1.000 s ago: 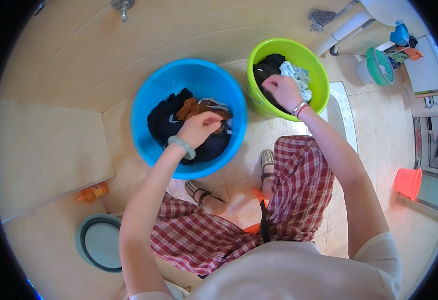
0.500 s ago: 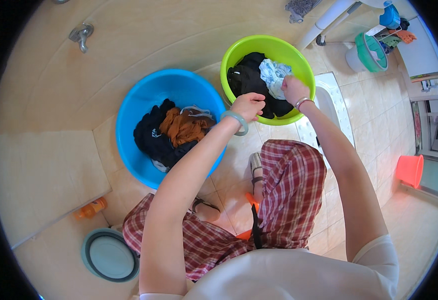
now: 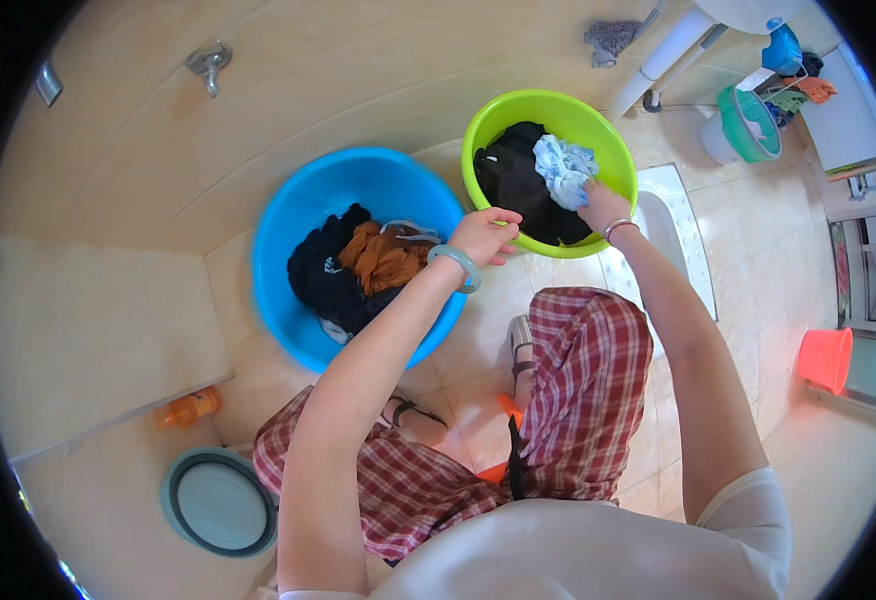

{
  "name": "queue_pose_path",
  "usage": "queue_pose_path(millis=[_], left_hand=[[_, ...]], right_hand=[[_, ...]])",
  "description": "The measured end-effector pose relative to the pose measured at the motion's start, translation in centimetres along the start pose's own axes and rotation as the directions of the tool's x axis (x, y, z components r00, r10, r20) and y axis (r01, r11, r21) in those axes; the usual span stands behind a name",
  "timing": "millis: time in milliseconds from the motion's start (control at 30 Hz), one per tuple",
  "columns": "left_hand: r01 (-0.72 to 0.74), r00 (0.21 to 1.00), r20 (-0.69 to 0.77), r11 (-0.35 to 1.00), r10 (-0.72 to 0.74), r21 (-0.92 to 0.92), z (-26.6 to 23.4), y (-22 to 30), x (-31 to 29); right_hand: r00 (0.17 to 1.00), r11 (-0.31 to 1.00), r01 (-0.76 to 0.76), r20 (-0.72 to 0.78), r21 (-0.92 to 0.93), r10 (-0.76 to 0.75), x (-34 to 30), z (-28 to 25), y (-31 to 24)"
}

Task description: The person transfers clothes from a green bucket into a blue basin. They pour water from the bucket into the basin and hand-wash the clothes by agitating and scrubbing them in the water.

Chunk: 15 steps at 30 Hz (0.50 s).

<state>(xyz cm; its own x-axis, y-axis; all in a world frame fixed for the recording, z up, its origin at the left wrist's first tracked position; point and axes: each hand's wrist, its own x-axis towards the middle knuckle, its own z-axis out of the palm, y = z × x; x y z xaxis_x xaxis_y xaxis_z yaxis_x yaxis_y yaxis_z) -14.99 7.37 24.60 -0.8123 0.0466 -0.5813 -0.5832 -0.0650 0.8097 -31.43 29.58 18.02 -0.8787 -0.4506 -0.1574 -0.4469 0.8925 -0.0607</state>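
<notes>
My right hand (image 3: pixel 603 209) reaches over the near right rim of the lime-green basin (image 3: pixel 616 150). Its bent fingers are closed at the lower edge of a crumpled blue-and-white cloth (image 3: pixel 563 168). That cloth lies on top of black clothes (image 3: pixel 514 185) inside the basin. At the basin's near left rim is my left hand (image 3: pixel 486 237), with a pale bangle at the wrist. Its fingers are slightly spread, with nothing seen in them. Left of it stands a blue basin (image 3: pixel 276 300) holding dark clothes (image 3: pixel 323 265) and a brown garment (image 3: pixel 382 258).
A white squat toilet (image 3: pixel 696 250) is set in the tiled floor right of the green basin. Further right are a bin with a green liner (image 3: pixel 743 125) and a red bucket (image 3: pixel 825 360). A grey folding basin (image 3: pixel 220 500) and an orange bottle (image 3: pixel 193 408) lie at lower left.
The whole view has shifted slightly, so the basins appear lower and further right. My right hand has drawn a little toward me along the cloth. My left hand's fingers have spread a bit.
</notes>
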Motion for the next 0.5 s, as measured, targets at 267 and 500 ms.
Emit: queue_pose_path(millis=[267, 500], left_hand=[[-0.047, 0.998, -0.045, 0.997, 0.049, 0.059, -2.2, -0.4, -2.8], [-0.05, 0.96, 0.157, 0.691, 0.233, -0.721, -3.0, 6.7, -9.2]], right_hand=[[0.979, 0.391, 0.084, -0.149, 0.917, 0.139, -0.8, -15.7, -3.7], [0.827, -0.062, 0.544, -0.548, 0.837, -0.124, -8.7, -25.6, -9.9]])
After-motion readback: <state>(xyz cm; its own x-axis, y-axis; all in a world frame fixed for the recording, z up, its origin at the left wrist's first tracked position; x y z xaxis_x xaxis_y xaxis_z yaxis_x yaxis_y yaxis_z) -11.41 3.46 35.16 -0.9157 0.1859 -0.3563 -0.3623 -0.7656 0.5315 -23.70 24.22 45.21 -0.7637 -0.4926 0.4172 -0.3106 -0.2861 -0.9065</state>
